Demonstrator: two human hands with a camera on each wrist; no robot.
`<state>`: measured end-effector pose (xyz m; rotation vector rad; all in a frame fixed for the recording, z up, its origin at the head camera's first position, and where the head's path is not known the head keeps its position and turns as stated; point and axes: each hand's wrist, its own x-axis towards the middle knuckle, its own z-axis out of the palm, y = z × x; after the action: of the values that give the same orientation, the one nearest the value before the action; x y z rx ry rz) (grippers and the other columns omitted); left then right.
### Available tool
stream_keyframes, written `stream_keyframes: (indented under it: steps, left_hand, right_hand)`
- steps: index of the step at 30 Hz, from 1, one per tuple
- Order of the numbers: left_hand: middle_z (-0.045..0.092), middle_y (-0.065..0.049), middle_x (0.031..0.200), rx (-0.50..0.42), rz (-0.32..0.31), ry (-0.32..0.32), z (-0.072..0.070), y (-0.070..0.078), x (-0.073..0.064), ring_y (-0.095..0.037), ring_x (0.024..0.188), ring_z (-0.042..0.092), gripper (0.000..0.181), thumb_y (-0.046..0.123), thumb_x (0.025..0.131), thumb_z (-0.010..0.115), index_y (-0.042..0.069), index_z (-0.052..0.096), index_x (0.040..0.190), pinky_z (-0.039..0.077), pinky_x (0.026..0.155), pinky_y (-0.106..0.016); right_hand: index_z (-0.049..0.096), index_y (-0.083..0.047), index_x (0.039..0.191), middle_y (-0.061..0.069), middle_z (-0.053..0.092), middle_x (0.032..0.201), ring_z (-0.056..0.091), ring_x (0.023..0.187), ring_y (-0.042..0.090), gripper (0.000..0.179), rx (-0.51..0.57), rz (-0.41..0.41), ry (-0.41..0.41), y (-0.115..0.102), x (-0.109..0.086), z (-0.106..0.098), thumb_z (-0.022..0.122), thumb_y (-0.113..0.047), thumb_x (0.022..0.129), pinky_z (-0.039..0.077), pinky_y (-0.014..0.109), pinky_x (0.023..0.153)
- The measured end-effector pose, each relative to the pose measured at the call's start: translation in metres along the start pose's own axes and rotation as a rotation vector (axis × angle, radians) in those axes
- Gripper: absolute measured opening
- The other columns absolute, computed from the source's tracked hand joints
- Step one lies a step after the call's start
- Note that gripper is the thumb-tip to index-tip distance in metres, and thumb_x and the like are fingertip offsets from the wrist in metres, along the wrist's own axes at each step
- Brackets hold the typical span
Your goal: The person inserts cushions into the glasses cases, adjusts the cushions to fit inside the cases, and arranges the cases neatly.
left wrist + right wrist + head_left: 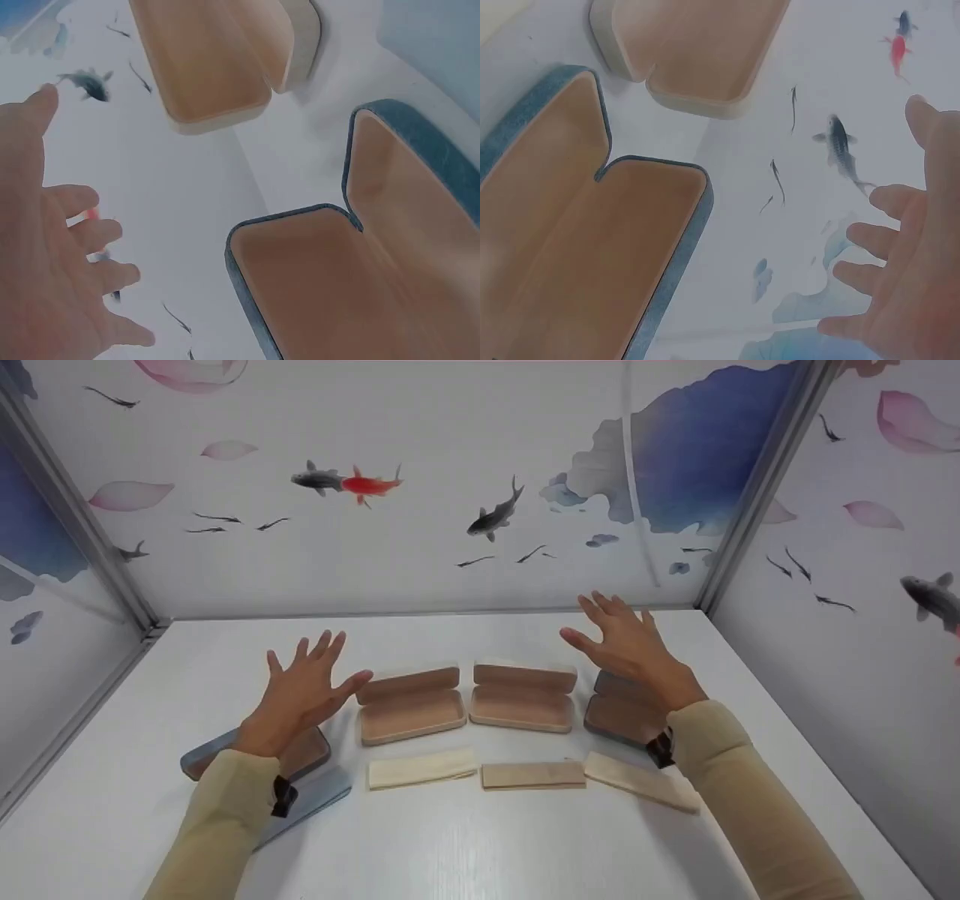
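My left hand (300, 690) is held above the left blue glasses case (313, 751), fingers spread and holding nothing. Over the right blue glasses case (616, 721), my right hand (626, 641) is likewise spread, with nothing in it. Both blue cases stand open with tan linings, partly covered by my hands and wrists. Between them are two open cream cases, one on the left (412, 716) and one on the right (523, 711). The wrist views show the left palm (45, 255) and right palm (922, 277) apart from the cases.
In front of the cases lie folded cloths: a blue one (319, 802) partly under my left forearm, a cream one (421, 769), a tan one (533, 775) and another cream one (643, 784). Printed wall panels (450, 420) enclose the white table (465, 847) at the back and sides.
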<state>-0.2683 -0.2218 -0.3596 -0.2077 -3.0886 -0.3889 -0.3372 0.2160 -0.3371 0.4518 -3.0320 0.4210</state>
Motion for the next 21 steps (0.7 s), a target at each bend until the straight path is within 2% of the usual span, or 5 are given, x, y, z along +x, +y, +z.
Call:
stream_keyframes:
  steps: [6,10,13,17,21]
  left_hand:
    - [0.017,-0.024,0.165,-0.076,-0.008,-0.008,-0.001,0.005,-0.014,-0.051,0.150,0.017,0.086,0.064,0.099,0.042,0.006,0.019,0.160,0.003,0.115,-0.077]
    - [0.017,-0.024,0.165,-0.129,0.006,0.013,-0.001,0.005,-0.023,-0.048,0.150,0.021,0.086,0.064,0.099,0.043,0.007,0.019,0.160,0.008,0.116,-0.075]
    - [0.018,-0.024,0.165,-0.184,0.013,0.029,-0.001,0.006,-0.030,-0.046,0.150,0.025,0.086,0.063,0.099,0.046,0.007,0.021,0.160,0.017,0.117,-0.071]
    - [0.023,-0.024,0.164,-0.254,0.009,0.045,-0.003,0.011,-0.039,-0.047,0.148,0.027,0.083,0.058,0.098,0.052,0.007,0.025,0.159,0.026,0.117,-0.067]
    - [0.032,-0.025,0.161,-0.294,-0.001,0.053,-0.002,0.017,-0.051,-0.045,0.148,0.030,0.081,0.054,0.096,0.059,0.007,0.031,0.157,0.028,0.117,-0.065]
  right_hand:
    - [0.022,-0.015,0.160,0.013,0.020,0.168,0.018,0.155,0.037,0.083,0.098,-0.054,0.024,-0.016,-0.009,0.003,0.037,-0.069,0.099,0.003,0.065,0.123]
    - [0.024,-0.016,0.160,0.011,0.023,0.167,0.020,0.154,0.036,0.079,0.176,-0.100,0.003,-0.032,-0.014,0.005,0.040,-0.065,0.100,0.012,0.061,0.124]
    - [0.023,-0.017,0.160,0.010,0.023,0.167,0.021,0.154,0.036,0.077,0.238,-0.127,-0.029,-0.044,-0.015,0.005,0.042,-0.062,0.101,0.019,0.060,0.124]
    - [0.026,-0.017,0.160,0.015,0.027,0.165,0.028,0.152,0.037,0.073,0.326,-0.160,-0.052,-0.059,-0.015,0.003,0.044,-0.058,0.102,0.026,0.059,0.121]
    - [0.031,-0.014,0.158,0.018,0.035,0.160,0.034,0.148,0.038,0.069,0.400,-0.191,-0.059,-0.072,-0.015,0.006,0.047,-0.053,0.103,0.031,0.058,0.119]
